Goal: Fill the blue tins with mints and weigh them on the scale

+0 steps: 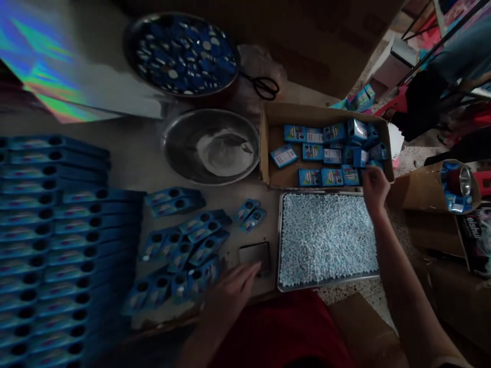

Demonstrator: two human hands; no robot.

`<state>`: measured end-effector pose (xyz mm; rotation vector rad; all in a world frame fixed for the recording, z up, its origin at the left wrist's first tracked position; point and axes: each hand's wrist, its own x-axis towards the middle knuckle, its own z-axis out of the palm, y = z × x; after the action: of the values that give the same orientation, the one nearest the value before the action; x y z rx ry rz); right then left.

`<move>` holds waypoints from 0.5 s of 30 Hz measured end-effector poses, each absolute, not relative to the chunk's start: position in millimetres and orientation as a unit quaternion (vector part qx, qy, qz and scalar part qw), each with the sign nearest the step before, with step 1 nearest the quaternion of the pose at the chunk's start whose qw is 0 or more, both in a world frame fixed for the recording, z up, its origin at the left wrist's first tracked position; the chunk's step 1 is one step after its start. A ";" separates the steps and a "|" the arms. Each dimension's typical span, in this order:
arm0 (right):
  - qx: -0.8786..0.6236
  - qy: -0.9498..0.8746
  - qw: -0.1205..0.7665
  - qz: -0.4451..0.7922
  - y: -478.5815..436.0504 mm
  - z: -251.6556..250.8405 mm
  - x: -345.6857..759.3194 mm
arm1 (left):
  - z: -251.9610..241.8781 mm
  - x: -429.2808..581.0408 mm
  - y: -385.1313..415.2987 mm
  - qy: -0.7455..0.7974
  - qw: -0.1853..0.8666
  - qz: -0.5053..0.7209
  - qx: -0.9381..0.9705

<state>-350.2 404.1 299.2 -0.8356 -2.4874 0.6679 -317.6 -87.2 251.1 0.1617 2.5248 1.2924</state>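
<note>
My right hand (376, 188) is at the near right corner of an open cardboard box (276, 176), its fingers curled together. What they hold, if anything, is hidden; small blue printed boxes (332, 177) lie in rows and loosely inside. Below that wrist and forearm is a metal tray (281, 240) full of pale blue and white pellets (326, 237). My left hand (232, 286), slightly blurred, has its fingers stretched out flat beside a dark-edged flat rectangle (255, 254) on the table. Small blue cartons with round holes (197, 250) sit to its left.
Long stacks of blue cartons (69, 245) fill the left side. Behind stand a steel bowl (176, 148) with white powder and a bowl of blue wrapped pieces (184, 56). Scissors (265, 88) lie beside it. Another carton (425, 189) stands on the right.
</note>
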 end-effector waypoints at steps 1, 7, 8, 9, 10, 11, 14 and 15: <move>-0.324 -0.906 0.189 0.197 423.3 295.8 -370.9 | 264.2 -355.4 -58.5 0.866 0.153 0.456 0.134; -0.387 -0.920 -0.043 0.030 460.0 259.9 -459.8 | 261.1 -602.9 148.9 0.909 0.199 0.311 0.196; -0.389 -0.920 -0.055 0.021 460.2 260.2 -462.8 | 250.1 -624.1 174.8 0.915 0.243 0.274 0.169; -0.394 -0.917 -0.059 0.019 460.3 263.4 -461.6 | 239.0 -637.2 194.5 0.913 0.275 0.255 0.161; -0.399 -0.915 -0.052 0.023 460.0 269.2 -456.3 | 229.2 -643.8 207.6 0.911 0.296 0.242 0.154; -0.404 -0.913 -0.030 0.034 458.6 277.0 -447.4 | 221.9 -645.5 214.2 0.909 0.308 0.235 0.154; -0.375 -0.904 0.129 0.158 438.3 304.8 -406.5 | 223.5 -635.9 202.5 0.898 0.283 0.283 0.181; -0.347 -0.887 0.189 0.238 424.5 312.8 -391.2 | 232.2 -630.0 191.5 0.882 0.267 0.332 0.202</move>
<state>-391.2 424.5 312.8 -0.9765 -2.4956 0.6686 -630.0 191.5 232.2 0.5463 2.3813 0.8951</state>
